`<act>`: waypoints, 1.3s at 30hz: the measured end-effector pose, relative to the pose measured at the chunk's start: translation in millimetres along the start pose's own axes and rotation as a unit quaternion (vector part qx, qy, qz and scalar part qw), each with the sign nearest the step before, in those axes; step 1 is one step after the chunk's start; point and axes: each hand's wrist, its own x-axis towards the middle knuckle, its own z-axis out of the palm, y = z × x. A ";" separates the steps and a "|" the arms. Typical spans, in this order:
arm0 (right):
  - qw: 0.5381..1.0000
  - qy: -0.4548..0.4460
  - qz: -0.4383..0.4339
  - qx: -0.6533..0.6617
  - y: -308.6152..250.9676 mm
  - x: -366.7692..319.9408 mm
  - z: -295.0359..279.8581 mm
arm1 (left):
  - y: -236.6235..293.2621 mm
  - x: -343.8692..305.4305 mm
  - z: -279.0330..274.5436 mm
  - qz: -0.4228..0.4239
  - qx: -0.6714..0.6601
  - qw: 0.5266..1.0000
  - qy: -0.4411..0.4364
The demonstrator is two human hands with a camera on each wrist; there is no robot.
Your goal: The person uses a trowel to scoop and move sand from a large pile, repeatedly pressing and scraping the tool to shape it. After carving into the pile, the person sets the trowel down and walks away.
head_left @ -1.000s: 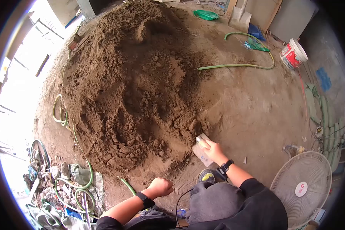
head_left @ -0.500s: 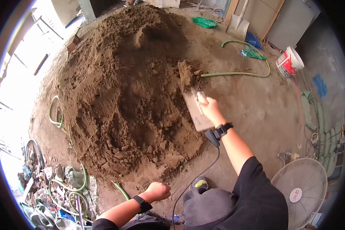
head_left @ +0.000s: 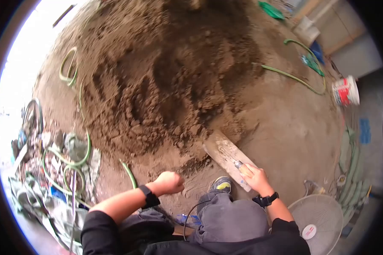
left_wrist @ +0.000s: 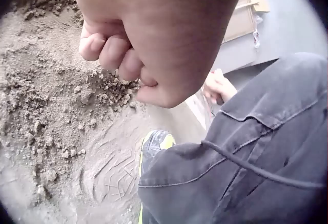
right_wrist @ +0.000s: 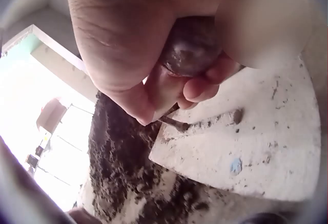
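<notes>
My right hand [head_left: 257,179] grips the handle of a long plastering trowel [head_left: 226,154], thumb and fingers wrapped round it. The trowel's far end is at the lower edge of the sand heap [head_left: 157,106]. Seen from the right wrist, the pale blade [right_wrist: 266,157] carries specks of dried dirt and a blue spot, and the handle's rounded end [right_wrist: 189,47] shows inside the fist. My left hand [head_left: 170,182] is held above the ground near the left knee, fingers curled in and nothing in them; the left wrist view shows the folded fingers [left_wrist: 115,52].
A shoe [head_left: 222,184] stands beside the trowel. A floor fan [head_left: 317,221] is at lower right, a white-and-red bucket [head_left: 345,91] farther up. A green hose [head_left: 293,77] lies right of the heap, with rubble [head_left: 57,146] and sacking [head_left: 38,199] at left. A cable [left_wrist: 256,170] crosses the trouser leg.
The trowel swung up over the heap with sand on its far end, then came back down to the heap's near edge. The head view has turned; the left hand stays near the knee.
</notes>
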 end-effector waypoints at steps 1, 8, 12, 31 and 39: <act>0.999 0.001 0.021 -0.035 1.2 -0.6 3.7 | -0.9 2.5 0.0 -0.004 -0.015 1.000 0.026; 0.995 0.043 -0.070 0.056 -47.9 116.5 67.6 | 4.9 7.9 -6.1 0.017 -0.010 0.997 0.073; 0.991 0.061 -0.099 0.071 -80.4 194.5 109.8 | 4.5 -6.2 -4.2 -0.010 -0.017 0.995 0.095; 0.916 0.249 0.025 0.314 -56.0 199.3 -69.1 | 19.9 9.1 12.7 0.041 -0.008 0.999 0.013; 0.951 0.152 0.110 0.245 -37.6 188.0 -47.1 | 30.5 17.1 -3.6 0.052 0.008 0.998 0.017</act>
